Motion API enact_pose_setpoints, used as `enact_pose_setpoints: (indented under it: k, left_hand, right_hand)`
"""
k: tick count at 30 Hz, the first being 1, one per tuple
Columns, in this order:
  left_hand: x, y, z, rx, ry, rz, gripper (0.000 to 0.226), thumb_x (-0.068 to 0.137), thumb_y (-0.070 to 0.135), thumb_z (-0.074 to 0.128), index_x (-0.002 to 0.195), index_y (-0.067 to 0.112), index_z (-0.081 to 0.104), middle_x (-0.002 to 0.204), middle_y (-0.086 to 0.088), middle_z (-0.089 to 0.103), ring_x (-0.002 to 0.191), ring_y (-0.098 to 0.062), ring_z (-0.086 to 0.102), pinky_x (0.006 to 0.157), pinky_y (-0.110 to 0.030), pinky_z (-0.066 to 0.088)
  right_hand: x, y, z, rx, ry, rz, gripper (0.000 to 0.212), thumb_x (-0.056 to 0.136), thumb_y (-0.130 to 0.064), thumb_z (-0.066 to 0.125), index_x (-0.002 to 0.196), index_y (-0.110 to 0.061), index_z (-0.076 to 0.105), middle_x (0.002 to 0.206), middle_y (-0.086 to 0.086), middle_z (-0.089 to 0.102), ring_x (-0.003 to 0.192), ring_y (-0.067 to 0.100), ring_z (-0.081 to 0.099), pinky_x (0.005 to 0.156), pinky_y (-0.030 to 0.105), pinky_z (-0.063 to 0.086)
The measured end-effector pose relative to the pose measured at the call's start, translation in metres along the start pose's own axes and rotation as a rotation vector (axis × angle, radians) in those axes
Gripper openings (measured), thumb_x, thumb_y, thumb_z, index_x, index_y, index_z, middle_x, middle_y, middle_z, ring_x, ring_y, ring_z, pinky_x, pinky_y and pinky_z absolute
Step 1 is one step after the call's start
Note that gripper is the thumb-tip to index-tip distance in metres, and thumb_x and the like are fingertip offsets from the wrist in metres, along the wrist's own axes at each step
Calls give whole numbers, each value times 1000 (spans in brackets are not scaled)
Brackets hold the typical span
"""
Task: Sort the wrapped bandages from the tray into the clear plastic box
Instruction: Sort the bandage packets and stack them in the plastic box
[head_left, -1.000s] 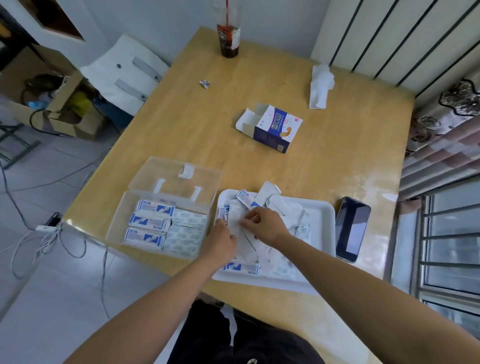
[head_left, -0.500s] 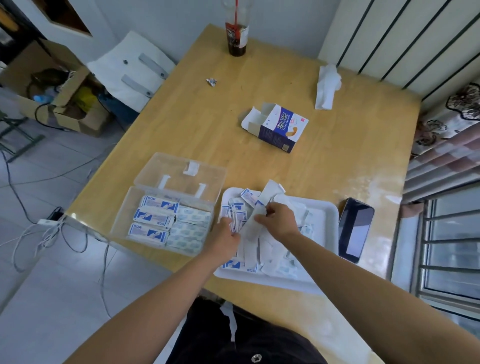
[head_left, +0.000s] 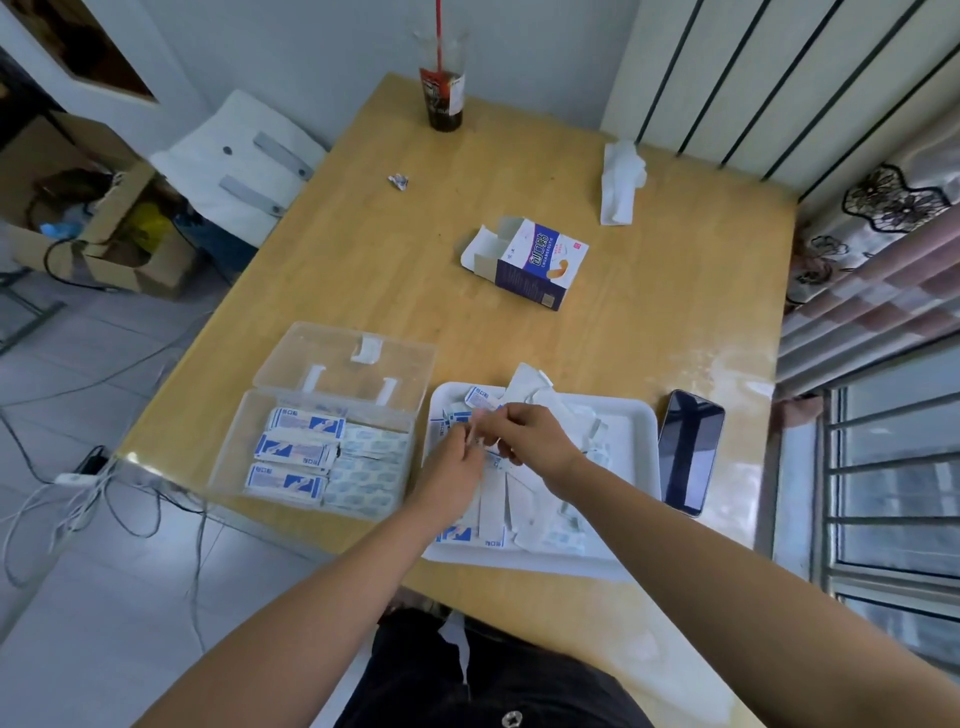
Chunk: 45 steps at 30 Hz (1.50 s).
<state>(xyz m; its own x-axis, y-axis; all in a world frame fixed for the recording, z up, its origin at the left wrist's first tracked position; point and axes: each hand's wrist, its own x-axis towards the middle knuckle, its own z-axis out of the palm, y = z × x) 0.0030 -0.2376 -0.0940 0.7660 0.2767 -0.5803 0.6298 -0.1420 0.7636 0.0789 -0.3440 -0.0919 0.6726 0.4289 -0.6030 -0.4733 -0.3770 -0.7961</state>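
Note:
A white tray (head_left: 631, 415) near the table's front edge holds a loose pile of wrapped bandages (head_left: 519, 512), white and blue. Both hands meet over the tray's left part. My left hand (head_left: 454, 465) and my right hand (head_left: 527, 434) each pinch wrapped bandages between fingertips, lifted slightly off the pile. To the left stands the clear plastic box (head_left: 228, 441) with its lid (head_left: 348, 361) folded back. Inside lie rows of blue-and-white bandages (head_left: 296, 449) and pale blue ones (head_left: 369, 467).
A black phone (head_left: 688, 449) lies right of the tray. An opened bandage carton (head_left: 532, 262) sits mid-table, a crumpled tissue (head_left: 618, 182) and a drink cup (head_left: 441, 88) farther back. A small wrapper scrap (head_left: 399, 181) lies at left. Cables and a cardboard box are on the floor.
My hands drew closer together and rose a little above the tray's left part, with bandages gathered between the fingertips. The camera view shifted slightly.

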Motion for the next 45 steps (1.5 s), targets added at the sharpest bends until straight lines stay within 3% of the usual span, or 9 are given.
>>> enact_pose_setpoints:
  k: [4, 10, 18, 24, 29, 32, 36, 40, 45]
  left_hand:
    - [-4, -3, -14, -580, -39, -346, 31, 95, 11, 32, 93, 8, 62, 58, -3, 45, 52, -17, 36, 54, -29, 38]
    - [-12, -8, -21, -722, -42, -424, 42, 99, 19, 28, 93, 4, 67, 61, -6, 48, 52, -16, 39, 54, -28, 39]
    - [-15, -8, -21, -661, -41, -405, 36, 99, 8, 27, 101, 2, 63, 70, -10, 55, 57, -20, 50, 53, -28, 49]
    - [-14, -6, -16, -631, -37, -398, 33, 98, 6, 29, 95, 4, 61, 64, -7, 52, 53, -18, 45, 52, -26, 44]
    - [-14, -6, -13, -533, -84, -361, 32, 103, 14, 29, 103, 9, 60, 71, -9, 56, 59, -19, 51, 57, -28, 49]
    - [-16, -1, -6, -460, -153, -347, 30, 104, 22, 31, 100, 16, 61, 71, -9, 59, 60, -20, 55, 64, -33, 51]
    - [-15, 9, 5, -452, -293, -362, 31, 102, 25, 35, 104, 8, 60, 67, -9, 56, 57, -22, 53, 68, -36, 53]
    - [-12, 14, 12, -186, -346, -331, 28, 101, 21, 36, 110, 4, 56, 85, -13, 64, 66, -21, 59, 65, -30, 51]
    - [-2, 8, 24, 37, -293, -263, 21, 98, 17, 40, 108, 9, 57, 84, -8, 61, 64, -17, 55, 58, -25, 45]
  right_hand:
    - [8, 14, -7, -159, 93, 65, 21, 90, -32, 63, 89, -10, 65, 70, -2, 60, 59, 10, 50, 54, 18, 40]
    - [7, 38, 2, -715, 41, 89, 37, 74, -31, 77, 102, -17, 57, 86, -5, 55, 80, 16, 55, 63, 27, 40]
    - [11, 37, -4, -724, 60, 51, 34, 78, -22, 75, 63, -18, 45, 65, -3, 49, 65, 16, 47, 53, 25, 34]
    - [9, 42, -12, -637, -25, 27, 11, 81, -10, 71, 81, -15, 62, 71, -5, 57, 65, 12, 52, 60, 24, 45]
    - [-1, 40, -17, -498, 150, -94, 16, 88, -18, 65, 103, -14, 66, 91, -4, 61, 77, 9, 53, 70, 22, 42]
    - [-12, 24, -18, -319, 91, -138, 19, 92, -29, 62, 93, -12, 69, 86, -8, 62, 69, -2, 52, 65, 16, 39]
    - [-19, 15, -21, -96, -79, -13, 23, 89, -18, 68, 70, -11, 58, 61, -7, 56, 53, 0, 52, 50, 10, 36]
    - [-19, 21, -50, 30, 107, 50, 36, 91, -8, 60, 63, -16, 38, 57, 0, 35, 50, 13, 36, 47, 20, 29]
    - [-28, 41, -102, -318, 354, 147, 32, 86, -11, 51, 62, -16, 30, 61, 2, 35, 61, 20, 40, 57, 28, 30]
